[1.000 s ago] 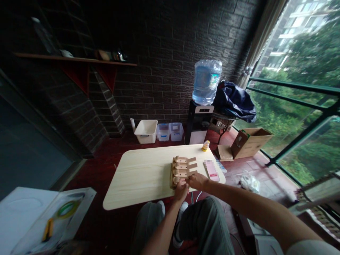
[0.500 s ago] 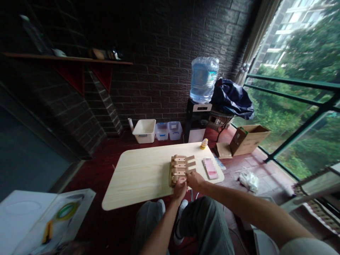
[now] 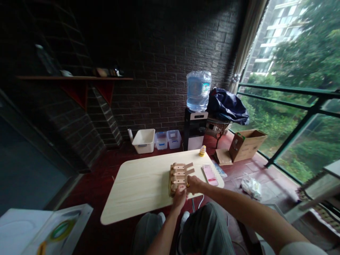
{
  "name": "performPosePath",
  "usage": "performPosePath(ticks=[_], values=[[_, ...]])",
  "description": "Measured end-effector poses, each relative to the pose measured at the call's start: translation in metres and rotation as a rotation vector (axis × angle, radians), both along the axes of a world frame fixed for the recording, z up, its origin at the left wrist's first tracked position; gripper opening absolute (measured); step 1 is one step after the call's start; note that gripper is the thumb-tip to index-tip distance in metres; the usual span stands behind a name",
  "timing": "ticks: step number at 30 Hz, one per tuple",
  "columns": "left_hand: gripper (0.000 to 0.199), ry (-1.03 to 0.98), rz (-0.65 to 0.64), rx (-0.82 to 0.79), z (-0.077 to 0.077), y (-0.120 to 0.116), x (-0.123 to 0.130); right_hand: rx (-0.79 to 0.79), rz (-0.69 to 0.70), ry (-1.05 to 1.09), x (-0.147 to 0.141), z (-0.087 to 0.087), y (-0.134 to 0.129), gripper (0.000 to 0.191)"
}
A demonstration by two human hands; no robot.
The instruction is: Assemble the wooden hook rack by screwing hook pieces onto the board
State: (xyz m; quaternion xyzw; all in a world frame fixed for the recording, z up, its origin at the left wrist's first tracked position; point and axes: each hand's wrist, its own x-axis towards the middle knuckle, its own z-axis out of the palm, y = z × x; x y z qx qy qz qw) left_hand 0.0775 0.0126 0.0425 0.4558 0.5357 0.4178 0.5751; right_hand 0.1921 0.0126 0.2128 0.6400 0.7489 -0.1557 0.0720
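A wooden assembly (image 3: 174,179) with several rows of light, tongue-shaped pieces, each with a dark hole, sits on the pale table (image 3: 138,184). Thin flat slats (image 3: 189,171) stick out from its right side. At its near end, my left hand (image 3: 180,198) is closed, its fingertips pinching what looks like a light wooden piece (image 3: 182,189). My right hand (image 3: 195,184) is closed just to the right, over the assembly's near right part. A small yellow spot (image 3: 188,185) shows at its fingertips; what it grips is too small to make out.
A pink-screened phone (image 3: 210,175) lies on the table's right side, and a small yellow-capped bottle (image 3: 202,151) stands at the far right corner. Beyond are storage bins (image 3: 143,141), a water dispenser (image 3: 196,129) and a cardboard box (image 3: 245,145). An open white case (image 3: 71,221) lies at lower left.
The view has tilted up, so everything sits lower. My right hand has moved slightly apart from my left and now covers one of the slats that showed before. My left hand stays at the near end.
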Motion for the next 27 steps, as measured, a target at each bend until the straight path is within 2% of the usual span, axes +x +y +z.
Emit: performPosePath(ticks=[2,6,9,16,21,27], values=[[0.031,-0.009,0.01,-0.001,0.002,0.0,0.0,0.032,0.134,-0.009,0.008,0.005,-0.004,0.031],[0.033,-0.036,0.016,0.007,0.006,-0.001,0.001,0.142,0.498,-0.189,0.013,0.004,-0.008,0.027],[0.033,-0.054,-0.001,0.019,0.008,-0.002,0.002,0.174,0.591,-0.237,0.007,0.0,-0.008,0.029],[0.033,-0.07,-0.02,0.037,0.001,0.0,0.001,0.173,0.504,-0.233,-0.007,-0.003,-0.007,0.027],[0.032,-0.075,-0.014,0.039,-0.008,0.005,0.005,0.137,0.382,-0.184,-0.005,-0.009,-0.004,0.025],[0.031,-0.078,0.007,0.027,-0.008,0.004,0.006,0.069,0.228,-0.128,-0.006,-0.019,0.004,0.024]])
